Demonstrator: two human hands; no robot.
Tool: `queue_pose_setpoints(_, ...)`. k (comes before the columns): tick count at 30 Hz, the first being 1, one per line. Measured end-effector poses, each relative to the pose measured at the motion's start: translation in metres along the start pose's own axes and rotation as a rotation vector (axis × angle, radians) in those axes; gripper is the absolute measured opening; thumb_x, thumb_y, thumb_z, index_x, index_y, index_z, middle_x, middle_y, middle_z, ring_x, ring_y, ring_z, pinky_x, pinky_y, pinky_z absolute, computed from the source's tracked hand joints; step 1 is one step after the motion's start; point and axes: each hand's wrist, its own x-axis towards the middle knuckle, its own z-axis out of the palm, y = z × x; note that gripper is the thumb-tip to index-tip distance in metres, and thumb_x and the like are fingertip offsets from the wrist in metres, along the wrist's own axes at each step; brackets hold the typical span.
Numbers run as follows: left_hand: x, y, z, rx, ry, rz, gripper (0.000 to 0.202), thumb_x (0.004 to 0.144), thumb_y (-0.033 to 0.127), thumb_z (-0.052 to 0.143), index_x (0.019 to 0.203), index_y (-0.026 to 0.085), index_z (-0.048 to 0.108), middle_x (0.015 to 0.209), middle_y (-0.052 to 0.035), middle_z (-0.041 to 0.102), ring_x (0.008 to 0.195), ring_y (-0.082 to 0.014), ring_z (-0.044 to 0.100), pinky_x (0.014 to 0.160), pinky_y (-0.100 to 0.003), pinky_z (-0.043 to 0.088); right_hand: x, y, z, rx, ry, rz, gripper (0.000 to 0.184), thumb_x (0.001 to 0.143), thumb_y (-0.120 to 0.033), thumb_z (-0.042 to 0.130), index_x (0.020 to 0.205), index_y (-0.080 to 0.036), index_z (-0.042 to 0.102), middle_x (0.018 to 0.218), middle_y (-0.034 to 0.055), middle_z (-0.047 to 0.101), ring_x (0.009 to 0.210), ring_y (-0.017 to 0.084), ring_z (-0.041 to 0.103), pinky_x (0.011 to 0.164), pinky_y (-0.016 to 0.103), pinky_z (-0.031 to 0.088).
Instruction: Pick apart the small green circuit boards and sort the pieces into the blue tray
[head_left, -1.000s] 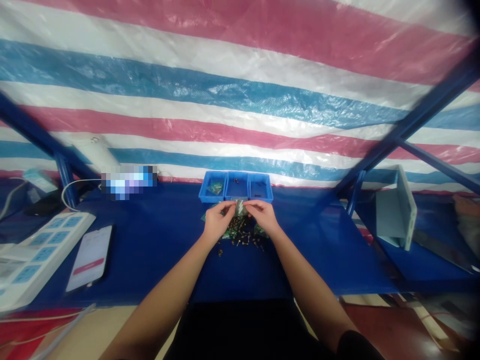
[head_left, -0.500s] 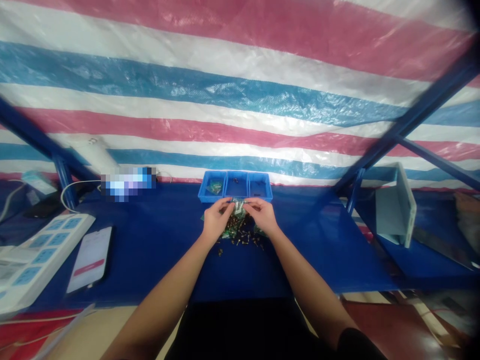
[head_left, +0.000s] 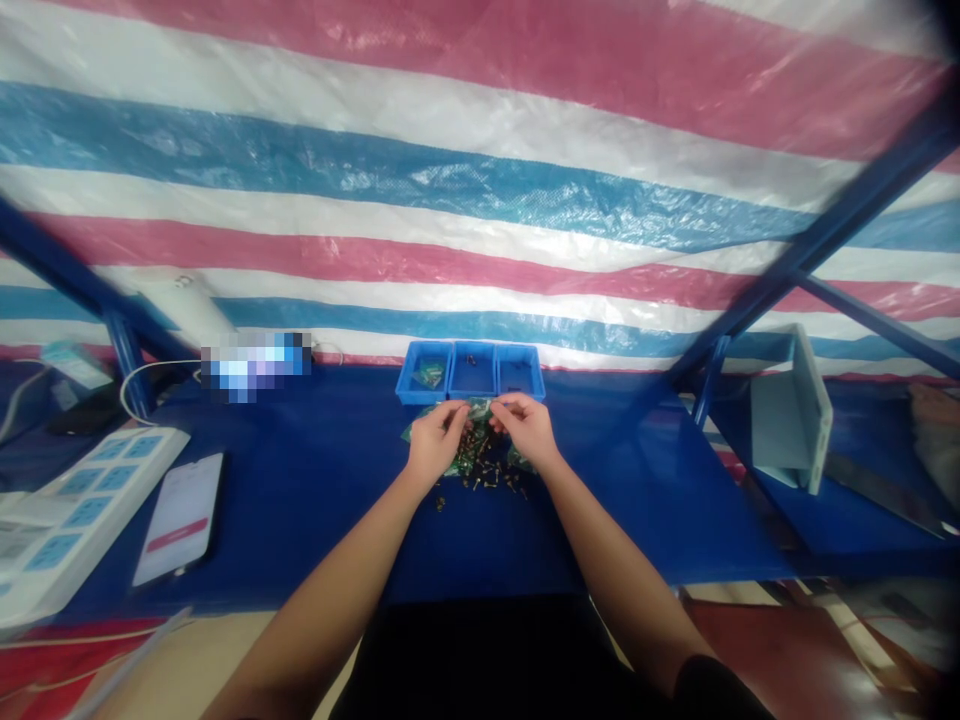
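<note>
The right hand (head_left: 527, 428) has edged up toward the blue bins (head_left: 474, 370). The left hand (head_left: 433, 440) has drawn closer along the green packet (head_left: 477, 409).

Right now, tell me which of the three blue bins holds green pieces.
The left bin: green pieces lie in it; the middle bin and right bin show only dark bits.

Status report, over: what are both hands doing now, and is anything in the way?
Hands: left hand and right hand both pinch small packet. Packet above loose parts pile. Blue bins just behind, nothing blocking.
</note>
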Motion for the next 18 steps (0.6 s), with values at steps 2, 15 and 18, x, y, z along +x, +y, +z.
queue_pose_setpoints(2,-0.0004,0.0012,-0.0011,-0.023,-0.017,0.014,0.026,0.092,0.038,0.052,0.102,0.02,0.069,0.081,-0.0015,0.073,0.071,-0.0164,0.069,0.071,-0.026,0.054,0.0004,-0.0011,-0.0006,0.047,-0.02,-0.014,0.03,0.079,-0.047,0.068,0.089,-0.019,0.068,0.076,0.0046,0.072,0.065,0.018,0.066,0.058,0.027,0.051)
queue_pose_setpoints(15,0.0005,0.0027,0.0022,-0.046,0.05,-0.031,0.036,0.085,0.038,0.064,0.118,0.023,0.061,0.091,-0.0025,0.075,0.077,-0.0176,0.071,0.078,-0.031,0.055,0.0002,0.0006,-0.0012,-0.003,0.011,0.045,0.042,0.072,-0.039,0.075,0.108,-0.02,0.064,0.072,0.0012,0.071,0.061,0.015,0.063,0.06,0.028,0.051)
queue_pose_setpoints(18,0.0006,0.0005,0.0027,-0.079,0.037,-0.065,0.036,0.086,0.039,0.064,0.117,0.022,0.061,0.091,-0.0029,0.075,0.08,-0.0185,0.072,0.08,-0.031,0.056,0.0014,0.0015,-0.0011,-0.005,0.016,0.03,0.033,0.073,-0.041,0.073,0.096,-0.018,0.07,0.076,0.0041,0.072,0.064,0.017,0.065,0.062,0.029,0.052)
